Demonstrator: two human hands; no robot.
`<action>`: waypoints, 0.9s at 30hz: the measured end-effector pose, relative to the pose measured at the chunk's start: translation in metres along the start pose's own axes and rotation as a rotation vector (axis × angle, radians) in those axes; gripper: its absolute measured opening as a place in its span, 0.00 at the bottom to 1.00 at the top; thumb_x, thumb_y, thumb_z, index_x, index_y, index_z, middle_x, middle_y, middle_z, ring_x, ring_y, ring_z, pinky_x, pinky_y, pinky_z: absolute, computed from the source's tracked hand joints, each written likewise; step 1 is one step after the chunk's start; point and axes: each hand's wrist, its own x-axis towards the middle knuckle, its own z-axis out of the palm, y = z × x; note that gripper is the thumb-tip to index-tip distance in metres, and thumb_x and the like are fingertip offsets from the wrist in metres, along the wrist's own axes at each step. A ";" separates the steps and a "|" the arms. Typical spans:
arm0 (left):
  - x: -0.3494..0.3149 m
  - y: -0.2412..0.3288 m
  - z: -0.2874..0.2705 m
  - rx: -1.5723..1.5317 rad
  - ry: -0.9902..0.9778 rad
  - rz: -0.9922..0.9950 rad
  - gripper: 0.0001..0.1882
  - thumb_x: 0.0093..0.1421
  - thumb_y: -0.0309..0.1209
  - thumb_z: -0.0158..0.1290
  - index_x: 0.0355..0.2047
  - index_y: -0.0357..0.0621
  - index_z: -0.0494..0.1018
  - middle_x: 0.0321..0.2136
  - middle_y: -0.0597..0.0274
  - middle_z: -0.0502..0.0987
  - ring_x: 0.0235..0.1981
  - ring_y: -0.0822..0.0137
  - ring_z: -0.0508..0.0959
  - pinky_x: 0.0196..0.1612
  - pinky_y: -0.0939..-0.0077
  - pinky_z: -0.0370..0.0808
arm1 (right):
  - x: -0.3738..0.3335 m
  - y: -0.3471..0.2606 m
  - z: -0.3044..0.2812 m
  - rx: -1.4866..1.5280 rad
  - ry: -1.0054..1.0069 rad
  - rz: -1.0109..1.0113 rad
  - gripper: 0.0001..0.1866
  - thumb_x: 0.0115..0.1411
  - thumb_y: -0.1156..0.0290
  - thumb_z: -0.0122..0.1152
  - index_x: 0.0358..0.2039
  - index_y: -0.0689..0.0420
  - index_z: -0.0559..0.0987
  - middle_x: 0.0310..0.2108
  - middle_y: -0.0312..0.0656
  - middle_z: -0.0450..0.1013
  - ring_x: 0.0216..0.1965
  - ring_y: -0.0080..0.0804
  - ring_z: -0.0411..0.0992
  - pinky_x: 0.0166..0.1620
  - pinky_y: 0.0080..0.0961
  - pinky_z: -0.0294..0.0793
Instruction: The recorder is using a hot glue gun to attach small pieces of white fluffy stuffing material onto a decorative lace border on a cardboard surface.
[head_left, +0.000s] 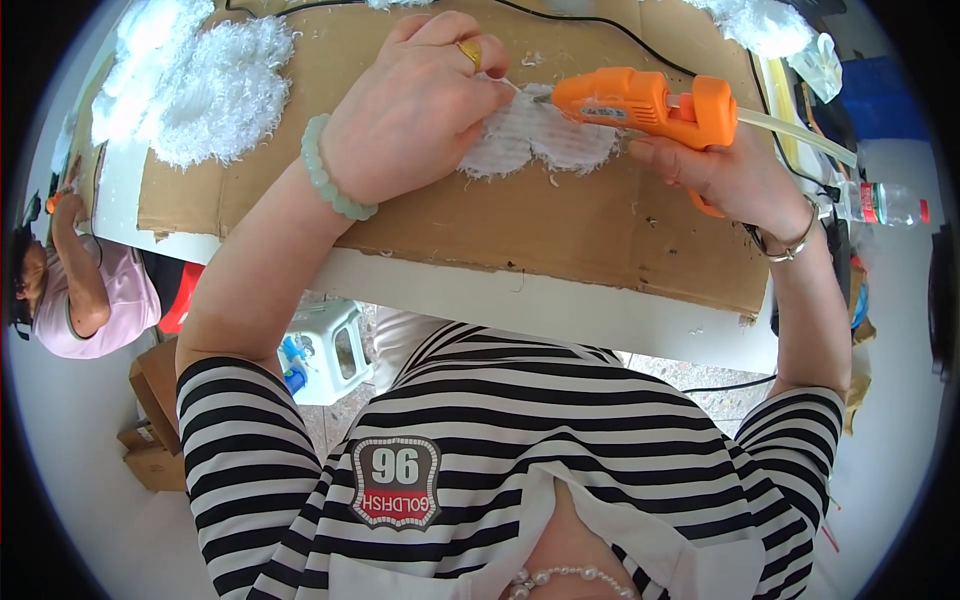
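Head view: white fluffy piece (505,147) lies flat on the brown cardboard (560,225) over the white tabletop (420,272), between both hands.
Right grip: right hand (725,172) is wrapped around the handle of the orange glue gun (640,105), nozzle close to the piece's upper edge.
Left grip: left hand (405,115) has its fingers bent at the piece's upper left, beside a thin pale strand; what they pinch, I cannot tell.
Piece handling: probably light, soft, floppy and apt to shed; best held by its rim, clear of the nozzle.
Gun handling: likely rigid; safest by the handle, as the tip may be hot.
Textures: lobed, faintly ribbed backing with frayed edges; smooth plastic; translucent glue stick (800,135); shaggy white bundle (225,95).
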 end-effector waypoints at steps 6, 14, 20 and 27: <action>-0.001 0.006 -0.001 0.092 -0.016 0.031 0.13 0.43 0.20 0.55 0.31 0.41 0.77 0.34 0.65 0.76 0.43 0.61 0.72 0.51 0.63 0.65 | -0.006 -0.001 -0.005 -0.042 0.006 0.048 0.12 0.57 0.63 0.64 0.35 0.58 0.77 0.21 0.30 0.69 0.23 0.15 0.67 0.27 0.15 0.65; -0.003 0.004 -0.002 0.104 0.003 0.039 0.12 0.42 0.21 0.56 0.31 0.42 0.77 0.32 0.65 0.76 0.42 0.61 0.72 0.51 0.64 0.66 | -0.015 0.001 -0.009 -0.053 0.056 -0.065 0.12 0.57 0.64 0.63 0.34 0.59 0.77 0.21 0.30 0.70 0.23 0.15 0.67 0.27 0.15 0.66; -0.001 0.006 -0.002 0.108 0.012 0.048 0.12 0.42 0.21 0.56 0.31 0.42 0.76 0.31 0.64 0.77 0.41 0.61 0.73 0.50 0.63 0.66 | -0.011 -0.005 -0.005 -0.035 0.045 -0.019 0.12 0.57 0.64 0.63 0.34 0.59 0.77 0.22 0.30 0.70 0.24 0.16 0.67 0.28 0.15 0.67; -0.002 0.006 -0.002 0.113 0.025 0.029 0.12 0.43 0.21 0.56 0.31 0.43 0.76 0.31 0.65 0.75 0.41 0.61 0.72 0.50 0.64 0.66 | -0.014 -0.005 -0.014 -0.074 0.001 0.001 0.12 0.58 0.65 0.62 0.38 0.59 0.77 0.23 0.31 0.71 0.25 0.17 0.68 0.30 0.16 0.68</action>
